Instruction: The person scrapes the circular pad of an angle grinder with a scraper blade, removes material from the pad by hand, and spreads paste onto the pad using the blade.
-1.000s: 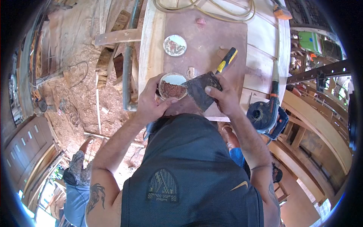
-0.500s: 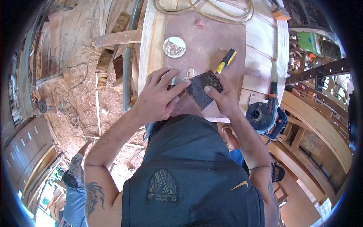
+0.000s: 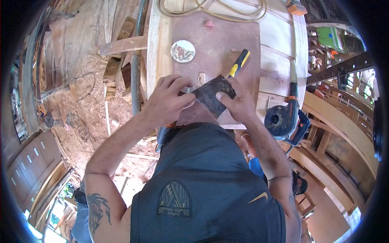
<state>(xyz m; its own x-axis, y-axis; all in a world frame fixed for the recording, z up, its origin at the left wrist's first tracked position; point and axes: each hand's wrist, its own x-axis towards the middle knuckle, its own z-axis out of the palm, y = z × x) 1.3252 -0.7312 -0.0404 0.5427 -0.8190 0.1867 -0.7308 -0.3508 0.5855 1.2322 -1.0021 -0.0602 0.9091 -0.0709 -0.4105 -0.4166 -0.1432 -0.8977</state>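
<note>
My right hand [image 3: 239, 101] grips a dark, flat rectangular plate [image 3: 214, 96] by its right edge, thumb on top. Just beyond the plate's upper corner, a black-and-yellow tool handle [image 3: 239, 63] rests on the brown board [image 3: 227, 38]; the tool's other end is hidden. My left hand [image 3: 170, 99] is closed, fingers curled, beside the plate's left corner. Something greyish shows at its fingertips, too covered to name. A small pale dab [image 3: 200, 78] lies on the board above the plate. Farther up sits a round, blotchy whitish disc [image 3: 182, 51].
A blower-like power tool [image 3: 282, 119] is at the right of the bench. A coiled hose or cord [image 3: 214, 14] and a reddish lump [image 3: 209, 24] lie toward the back. Wood pieces [image 3: 121, 48] and sawdust [image 3: 87, 105] lie left; another person's blue clothing [image 3: 81, 222] shows low left.
The left hand's fingers have curled in and drawn slightly left, off the plate's corner. The right hand still holds the plate, almost unmoved. The view has shifted slightly.
</note>
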